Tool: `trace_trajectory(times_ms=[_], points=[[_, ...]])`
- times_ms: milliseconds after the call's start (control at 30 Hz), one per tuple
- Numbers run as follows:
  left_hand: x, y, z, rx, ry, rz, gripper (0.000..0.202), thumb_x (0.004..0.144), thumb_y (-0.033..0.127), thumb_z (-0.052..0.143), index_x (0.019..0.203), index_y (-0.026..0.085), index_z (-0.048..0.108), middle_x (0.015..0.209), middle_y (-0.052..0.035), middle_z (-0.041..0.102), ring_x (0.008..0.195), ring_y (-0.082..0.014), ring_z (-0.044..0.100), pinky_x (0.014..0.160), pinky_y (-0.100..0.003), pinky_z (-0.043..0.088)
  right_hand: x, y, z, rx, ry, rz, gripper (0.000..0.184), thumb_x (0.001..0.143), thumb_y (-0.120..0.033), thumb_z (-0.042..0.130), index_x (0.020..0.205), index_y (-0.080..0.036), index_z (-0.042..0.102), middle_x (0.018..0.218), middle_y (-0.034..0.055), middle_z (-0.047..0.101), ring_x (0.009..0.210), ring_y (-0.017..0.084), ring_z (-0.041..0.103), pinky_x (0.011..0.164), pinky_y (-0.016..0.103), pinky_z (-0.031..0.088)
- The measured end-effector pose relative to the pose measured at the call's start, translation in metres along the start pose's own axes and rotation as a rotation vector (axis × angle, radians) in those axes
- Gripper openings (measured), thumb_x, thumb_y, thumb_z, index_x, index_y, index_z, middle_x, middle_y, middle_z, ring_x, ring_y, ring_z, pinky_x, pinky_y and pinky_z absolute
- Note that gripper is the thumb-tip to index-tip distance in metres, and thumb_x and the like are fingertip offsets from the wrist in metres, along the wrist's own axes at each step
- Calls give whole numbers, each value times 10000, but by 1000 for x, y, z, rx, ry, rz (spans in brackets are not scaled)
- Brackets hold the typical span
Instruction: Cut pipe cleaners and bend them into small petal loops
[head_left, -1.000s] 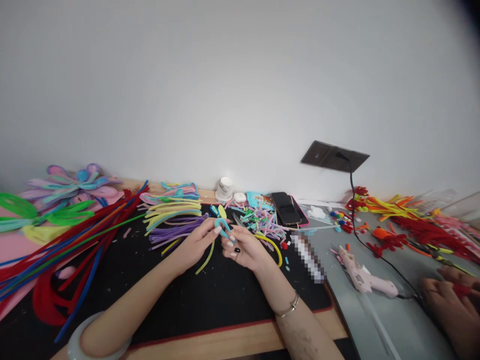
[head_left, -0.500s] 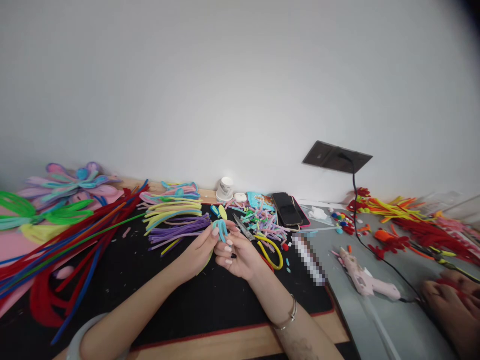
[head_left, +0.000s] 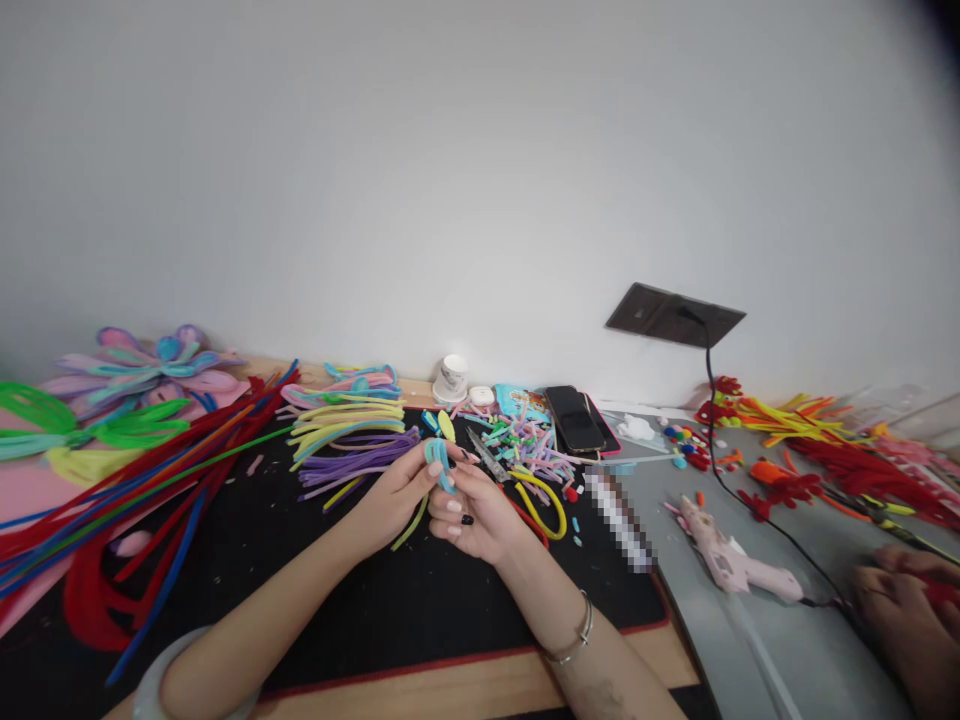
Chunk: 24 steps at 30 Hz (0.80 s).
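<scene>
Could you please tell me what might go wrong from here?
The looped blue strip, held between the left hand and right hand, might spring out of shape if either grip loosens. The scissors lie close beside the right hand, so a careless reach could bring a nick. The glue gun might burn someone if it is hot, which I cannot tell.

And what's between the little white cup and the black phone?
In the head view, a small white case and a blue packet lie between the cup and the black phone.
</scene>
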<state>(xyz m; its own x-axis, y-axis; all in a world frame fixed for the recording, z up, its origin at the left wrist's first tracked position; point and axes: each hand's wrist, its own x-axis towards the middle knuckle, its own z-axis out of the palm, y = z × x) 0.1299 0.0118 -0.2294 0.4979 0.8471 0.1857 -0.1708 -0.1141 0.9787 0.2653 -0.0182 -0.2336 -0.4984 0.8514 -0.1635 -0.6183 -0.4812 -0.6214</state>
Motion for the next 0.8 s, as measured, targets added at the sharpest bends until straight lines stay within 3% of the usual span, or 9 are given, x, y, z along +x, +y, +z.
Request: trace_trajectory(times_ms=[233, 367, 433, 500, 633, 700, 800], points=[[-2, 5, 7, 54, 51, -44, 330, 865, 459, 420, 952, 211, 620, 977, -59, 626, 920, -192, 559, 877, -284, 416, 3, 6, -3, -75, 7, -36, 175, 828, -336, 559, 887, -253, 417, 512, -69, 477, 386, 59, 310, 417, 166, 312], [3, -1, 0, 75, 200, -23, 339, 874, 469, 395, 885, 192, 591, 928, -48, 614, 876, -174, 553, 862, -280, 400, 8, 6, -7, -340, 158, -126, 227, 831, -429, 499, 909, -232, 418, 598, -35, 566, 367, 72, 364, 385, 196, 342], [6, -2, -6, 46, 280, 41, 357, 882, 470, 380, 750, 183, 545, 815, -31, 592, 818, -156, 543, 840, -275, 396, 9, 4, -11, -514, 296, -241, 209, 846, -424, 459, 854, -216, 431, 586, -42, 541, 364, 68, 330, 372, 189, 310], [9, -2, -9, -28, 314, 68, 364, 880, 469, 387, 659, 188, 454, 656, 12, 506, 667, -122, 500, 717, -247, 412, 10, 2, -14, -801, 414, -365, 156, 853, -349, 442, 807, -203, 470, 594, -39, 514, 403, 73, 329, 407, 197, 306], [12, 0, -8, -229, 334, 7, 344, 823, 478, 504, 664, 196, 386, 563, 70, 340, 481, -72, 328, 500, -197, 342, 8, 6, -13, -1490, 479, -510, 73, 763, -171, 523, 807, -205, 570, 799, 9, 531, 668, 125, 479, 622, 253, 376], [12, -2, -7, -323, 322, -52, 345, 792, 492, 544, 686, 189, 416, 563, 72, 333, 461, -62, 303, 466, -187, 329, 8, 10, -11, -1662, 489, -501, 87, 716, -147, 557, 782, -204, 561, 863, 17, 513, 734, 143, 491, 672, 271, 376], [13, -4, -7, -469, 293, -195, 381, 788, 536, 516, 703, 170, 458, 529, 78, 312, 416, -46, 264, 416, -167, 309, 10, 15, -11, -1728, 538, -485, 130, 665, -90, 536, 733, -196, 501, 800, 10, 486, 718, 152, 484, 660, 274, 373]])
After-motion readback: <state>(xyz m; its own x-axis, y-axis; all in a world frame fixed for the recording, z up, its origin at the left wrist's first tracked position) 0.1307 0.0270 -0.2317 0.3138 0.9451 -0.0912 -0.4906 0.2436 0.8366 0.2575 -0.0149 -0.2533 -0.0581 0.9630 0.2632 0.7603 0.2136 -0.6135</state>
